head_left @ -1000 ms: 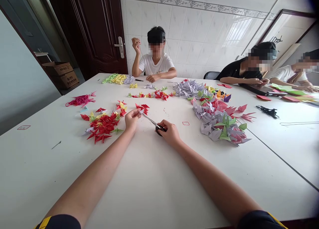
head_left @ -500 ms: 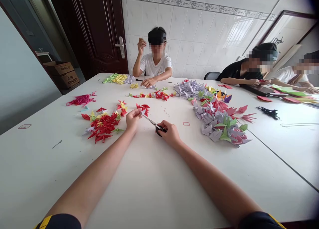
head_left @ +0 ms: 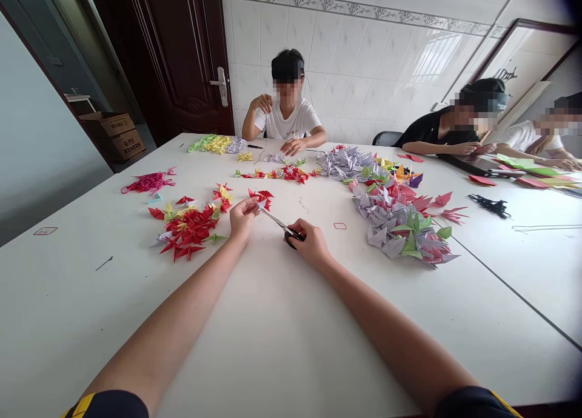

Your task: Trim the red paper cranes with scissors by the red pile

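Observation:
My left hand (head_left: 242, 218) pinches a small pale paper piece (head_left: 257, 205) between finger and thumb, beside a little cluster of red paper cranes (head_left: 260, 199). My right hand (head_left: 313, 243) grips black-handled scissors (head_left: 282, 226), whose blades point at that pale piece. The tips are very close to it, but contact is hard to tell. To the left of my hands lies a heap of red paper cranes (head_left: 188, 231). A pile of lilac, pink and green paper cranes (head_left: 393, 221) lies to the right.
The white table (head_left: 273, 345) runs ahead, with rows of small paper cranes (head_left: 277, 174) and a pink crane string (head_left: 148, 183) on it. A person in white (head_left: 286, 112) sits opposite, and a person in black (head_left: 443, 130) sits at the right. Cardboard boxes (head_left: 112, 133) stand by the door.
My hands and the scissors stay nearly still. The person opposite has lowered the raised hand toward the chest and slid the other hand right along the table.

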`<state>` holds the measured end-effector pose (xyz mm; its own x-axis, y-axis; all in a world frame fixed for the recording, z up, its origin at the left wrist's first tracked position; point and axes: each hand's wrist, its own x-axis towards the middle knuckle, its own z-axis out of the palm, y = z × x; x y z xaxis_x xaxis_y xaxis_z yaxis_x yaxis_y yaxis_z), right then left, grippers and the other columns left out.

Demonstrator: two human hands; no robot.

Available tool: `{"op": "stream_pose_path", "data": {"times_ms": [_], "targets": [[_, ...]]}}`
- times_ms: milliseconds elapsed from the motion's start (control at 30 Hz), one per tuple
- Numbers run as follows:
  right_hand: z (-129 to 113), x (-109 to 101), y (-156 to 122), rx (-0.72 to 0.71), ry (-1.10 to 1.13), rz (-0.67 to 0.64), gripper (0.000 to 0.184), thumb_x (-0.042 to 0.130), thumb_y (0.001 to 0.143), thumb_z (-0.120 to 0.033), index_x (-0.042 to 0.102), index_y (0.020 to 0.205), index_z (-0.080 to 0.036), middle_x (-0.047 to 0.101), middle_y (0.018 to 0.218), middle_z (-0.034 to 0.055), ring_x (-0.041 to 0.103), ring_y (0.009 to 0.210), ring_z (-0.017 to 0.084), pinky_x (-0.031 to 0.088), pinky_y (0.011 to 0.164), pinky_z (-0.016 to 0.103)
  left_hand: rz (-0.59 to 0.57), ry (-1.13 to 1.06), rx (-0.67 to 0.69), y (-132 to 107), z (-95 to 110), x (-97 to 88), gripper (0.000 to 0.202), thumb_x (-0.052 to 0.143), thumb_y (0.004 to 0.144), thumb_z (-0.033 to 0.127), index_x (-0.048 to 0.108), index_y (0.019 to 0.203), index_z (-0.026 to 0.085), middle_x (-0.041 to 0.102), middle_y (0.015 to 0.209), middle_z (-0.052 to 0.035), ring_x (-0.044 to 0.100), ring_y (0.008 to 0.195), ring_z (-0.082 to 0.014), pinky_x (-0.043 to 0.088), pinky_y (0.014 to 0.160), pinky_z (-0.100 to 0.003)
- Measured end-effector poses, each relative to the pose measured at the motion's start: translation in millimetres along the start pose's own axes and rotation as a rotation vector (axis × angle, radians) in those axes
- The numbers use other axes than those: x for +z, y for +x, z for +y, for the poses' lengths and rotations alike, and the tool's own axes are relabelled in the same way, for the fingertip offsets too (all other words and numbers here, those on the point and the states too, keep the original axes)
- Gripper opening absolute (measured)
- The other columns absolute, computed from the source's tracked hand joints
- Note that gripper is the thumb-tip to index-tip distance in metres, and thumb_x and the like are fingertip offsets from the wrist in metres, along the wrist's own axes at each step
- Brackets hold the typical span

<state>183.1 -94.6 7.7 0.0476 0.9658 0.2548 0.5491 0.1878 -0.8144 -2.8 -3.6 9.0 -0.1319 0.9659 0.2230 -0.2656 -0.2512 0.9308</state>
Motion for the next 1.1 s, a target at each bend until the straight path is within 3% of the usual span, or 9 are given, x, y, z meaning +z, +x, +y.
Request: {"op": "stream_pose_path", "data": {"times_ms": [633, 1100], "targets": [[0.3, -0.9, -0.5, -0.029, -0.035, 0.005, 0.015, 0.061, 0.069, -0.029, 0.065, 0.083, -0.025, 0.061, 0.067, -0.0036, 0.046, 0.059, 0.014, 0.035, 0.057, 0.025, 0.025, -0.146, -0.083, -1.7, 3.7, 1.7, 0.041, 0.071, 0.055, 0.01, 0.069, 0.095, 0.016, 0.067, 0.081, -0.0035, 0.061, 0.076, -0.0118, 0.05, 0.084, -0.033], [2.3, -0.7, 0.5, -0.061, -0.083, -0.007, 0.017, 0.062, 0.07, -0.03, 0.062, 0.087, -0.026, 0.068, 0.077, -0.0017, 0.048, 0.063, 0.015, 0.037, 0.06, 0.026, 0.002, -0.136, -0.083, -2.1, 4.3, 1.9, 0.044, 0.064, 0.053, 0.006, 0.07, 0.095, 0.018, 0.064, 0.083, -0.0032, 0.061, 0.081, -0.0128, 0.05, 0.082, -0.031]]}}
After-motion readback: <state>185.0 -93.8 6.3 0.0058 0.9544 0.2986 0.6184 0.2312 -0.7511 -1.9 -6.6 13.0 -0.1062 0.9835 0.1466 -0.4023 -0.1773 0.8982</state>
